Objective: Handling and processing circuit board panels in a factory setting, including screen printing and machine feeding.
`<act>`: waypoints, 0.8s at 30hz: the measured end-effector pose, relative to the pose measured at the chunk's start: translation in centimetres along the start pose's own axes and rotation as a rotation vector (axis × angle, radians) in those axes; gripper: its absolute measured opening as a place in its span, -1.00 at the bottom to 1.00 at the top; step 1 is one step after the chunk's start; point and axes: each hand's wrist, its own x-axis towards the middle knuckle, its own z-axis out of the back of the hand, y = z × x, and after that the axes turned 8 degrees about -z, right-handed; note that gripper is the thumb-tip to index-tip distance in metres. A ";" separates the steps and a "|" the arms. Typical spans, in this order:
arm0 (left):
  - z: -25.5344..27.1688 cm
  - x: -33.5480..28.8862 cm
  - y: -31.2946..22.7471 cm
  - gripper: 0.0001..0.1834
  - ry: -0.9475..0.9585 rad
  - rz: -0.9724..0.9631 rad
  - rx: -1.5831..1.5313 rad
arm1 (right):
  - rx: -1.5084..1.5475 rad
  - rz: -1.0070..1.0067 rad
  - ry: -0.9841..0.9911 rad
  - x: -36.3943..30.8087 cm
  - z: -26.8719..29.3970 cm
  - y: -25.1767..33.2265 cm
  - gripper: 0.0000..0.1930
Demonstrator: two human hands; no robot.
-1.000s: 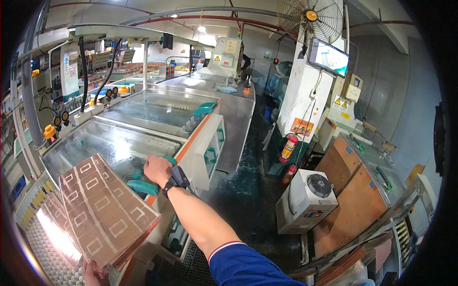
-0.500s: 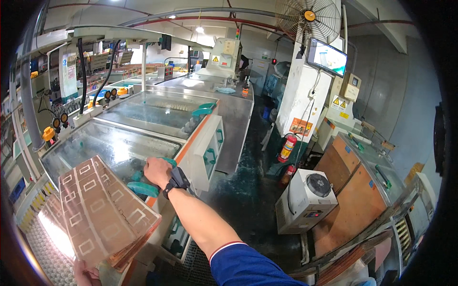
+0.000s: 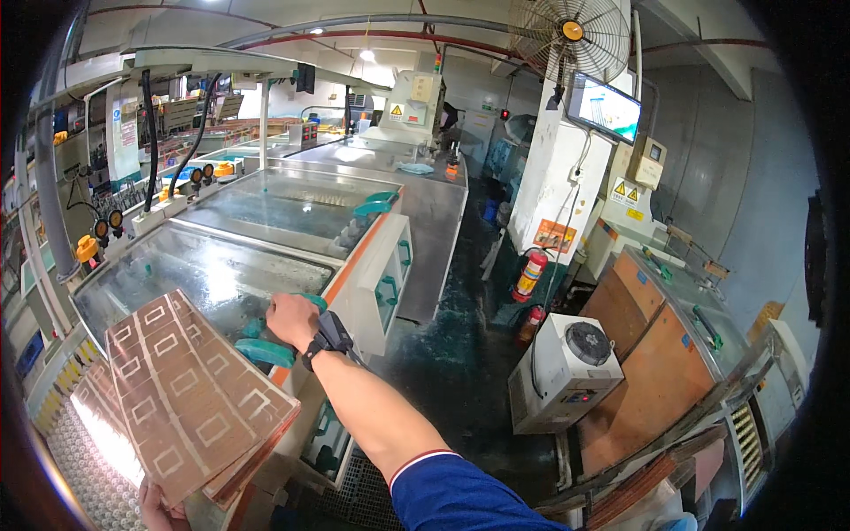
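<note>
My left hand (image 3: 157, 508), at the lower left edge, grips the bottom edge of a stack of thin copper-coloured panels (image 3: 181, 389). Pale rectangular outlines mark the top panel, and the stack is fanned slightly at its lower right corner. Only part of this hand shows. My right hand (image 3: 292, 320), with a dark band and device on the wrist, is closed around a teal handle (image 3: 254, 327) at the edge of a transparent lid (image 3: 208, 270); its fingertips are hidden. Just nearer to me sits a second teal handle (image 3: 266, 352).
Rows of clear rollers (image 3: 93, 469) lie under the panels at left. Another lid (image 3: 292, 199) and a steel top (image 3: 425, 212) continue along the machine. A dark floor aisle (image 3: 452, 372) runs to the right, beside a white cooling unit (image 3: 567, 372) and fire extinguishers (image 3: 530, 276).
The panels and my left hand have shifted very slightly, and the glare on the top panel has dimmed. My right hand stays on the handle.
</note>
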 end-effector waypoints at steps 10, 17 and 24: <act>2.0 0.0 0.7 -0.70 0.355 -0.512 1.151 | -0.009 0.013 0.001 -0.1 0.2 0.1 -0.76; 0.2 -0.6 0.2 -0.67 0.283 -0.494 0.967 | -0.027 0.022 0.007 0.1 -0.1 -0.1 -0.75; 2.5 0.4 1.0 -0.68 0.284 -0.430 0.923 | -0.034 0.007 0.009 0.2 -0.2 -0.2 -0.76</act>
